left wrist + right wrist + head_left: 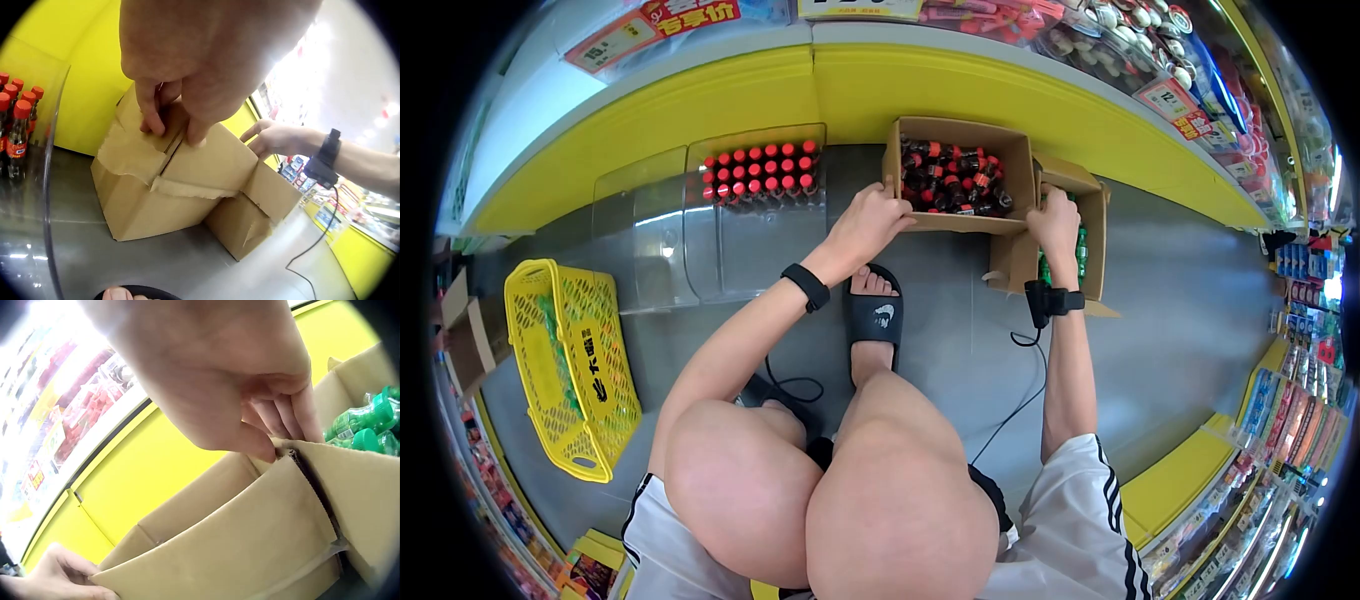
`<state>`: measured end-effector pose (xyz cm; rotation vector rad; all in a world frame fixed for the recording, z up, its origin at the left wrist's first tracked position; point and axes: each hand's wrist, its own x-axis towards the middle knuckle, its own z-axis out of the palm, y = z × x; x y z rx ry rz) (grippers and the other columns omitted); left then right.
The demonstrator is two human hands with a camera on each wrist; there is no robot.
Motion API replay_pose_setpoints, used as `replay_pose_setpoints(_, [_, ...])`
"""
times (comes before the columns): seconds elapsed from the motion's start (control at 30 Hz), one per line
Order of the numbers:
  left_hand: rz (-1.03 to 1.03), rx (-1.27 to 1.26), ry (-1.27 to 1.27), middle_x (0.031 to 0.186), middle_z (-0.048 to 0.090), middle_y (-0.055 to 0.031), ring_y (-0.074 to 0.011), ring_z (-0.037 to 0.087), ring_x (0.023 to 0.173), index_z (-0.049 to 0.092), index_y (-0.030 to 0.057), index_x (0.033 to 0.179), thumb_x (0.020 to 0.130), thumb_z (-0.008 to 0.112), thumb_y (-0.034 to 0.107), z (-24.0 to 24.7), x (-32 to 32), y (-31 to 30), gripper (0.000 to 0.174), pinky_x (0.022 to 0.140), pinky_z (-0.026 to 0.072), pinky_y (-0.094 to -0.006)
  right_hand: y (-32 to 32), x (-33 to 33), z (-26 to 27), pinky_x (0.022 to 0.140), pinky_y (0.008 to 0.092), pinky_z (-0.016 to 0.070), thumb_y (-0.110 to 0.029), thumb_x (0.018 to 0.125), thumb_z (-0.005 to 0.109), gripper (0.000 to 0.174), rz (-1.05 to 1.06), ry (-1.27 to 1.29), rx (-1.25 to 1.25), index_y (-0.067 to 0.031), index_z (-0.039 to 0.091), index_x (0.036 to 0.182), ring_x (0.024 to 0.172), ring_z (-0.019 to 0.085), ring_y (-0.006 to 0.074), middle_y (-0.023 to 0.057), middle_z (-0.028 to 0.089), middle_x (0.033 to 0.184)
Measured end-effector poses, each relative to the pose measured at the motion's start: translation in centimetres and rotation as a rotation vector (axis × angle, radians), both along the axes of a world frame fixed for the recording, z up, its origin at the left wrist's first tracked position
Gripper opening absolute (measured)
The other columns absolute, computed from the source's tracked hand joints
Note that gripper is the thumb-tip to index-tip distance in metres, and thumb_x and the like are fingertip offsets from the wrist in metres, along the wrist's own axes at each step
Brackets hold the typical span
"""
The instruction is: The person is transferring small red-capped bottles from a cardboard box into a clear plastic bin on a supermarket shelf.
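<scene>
An open cardboard box (955, 224) full of small dark bottles with red caps (948, 180) stands by the yellow shelf base. My left hand (870, 230) grips its left side, with fingers and thumb (196, 134) on opposite faces of the cardboard at the corner in the left wrist view. At the right side, my right hand (1055, 232) pinches the box's top edge, thumb inside and fingers (303, 415) outside. Tucked against that side is a second cardboard box (1097, 240) holding green-capped bottles (362, 425).
Left of the boxes, a clear plastic bin (755, 250) holds rows of red-capped bottles (760, 172). A yellow basket (595, 345) with green items stands farther left. A slippered foot (873, 315) is close in front, and a cable (1020, 400) hangs from the right wrist.
</scene>
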<state>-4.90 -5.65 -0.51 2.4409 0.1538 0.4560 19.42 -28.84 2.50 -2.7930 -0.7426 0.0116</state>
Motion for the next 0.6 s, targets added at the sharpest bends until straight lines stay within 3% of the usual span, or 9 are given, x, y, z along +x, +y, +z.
replay_pose_setpoints(0.13, [0.036,-0.025,-0.003,0.088,0.073,-0.0194,-0.0389,0.066,0.091,0.079,0.0005,0.093,0.09,0.08,0.016,0.1,-0.3,-0.1,0.015,0.085,0.0563,-0.0494,0.2,0.9,-0.2,0.092,0.0556,0.0567,-0.023,0.096,0.072,0.031,-0.082,0.055,0.102,-0.0014,0.078,0.118,0.103,0.073,0.0495,0.0304,0.076,0.101])
replay_pose_setpoints(0.33, [0.029,-0.048,-0.024,0.089,0.074,-0.0187,-0.0379,0.065,0.092,0.079,0.0009,0.094,0.09,0.081,0.016,-0.4,-0.4,0.0,0.016,0.085,0.0565,-0.0487,1.2,2.8,-0.3,0.092,0.0542,0.0577,-0.029,0.101,0.069,0.03,-0.19,0.113,0.162,-0.0025,0.081,0.108,0.103,0.073,0.049,0.029,0.076,0.1])
replay_pose_setpoints(0.43, [0.039,-0.038,-0.036,0.088,0.074,-0.0185,-0.0379,0.065,0.092,0.079,0.0012,0.094,0.09,0.081,0.016,-0.6,-0.3,-0.1,0.015,0.085,0.0564,-0.0485,1.8,3.9,-2.0,0.092,0.055,0.058,-0.027,0.101,0.068,0.029,-0.063,-0.026,0.024,-0.002,0.08,0.107,0.103,0.072,0.0499,0.0301,0.075,0.1])
replay_pose_setpoints(0.6, [0.033,-0.06,-0.013,0.087,0.073,-0.0188,-0.038,0.065,0.091,0.078,0.0014,0.093,0.089,0.081,0.016,-0.6,-0.2,0.1,0.015,0.085,0.056,-0.0487,1.6,5.6,-2.7,0.092,0.0564,0.0577,-0.025,0.101,0.067,0.028,0.005,-0.046,0.017,-0.0013,0.08,0.106,0.102,0.071,0.0507,0.0312,0.074,0.101])
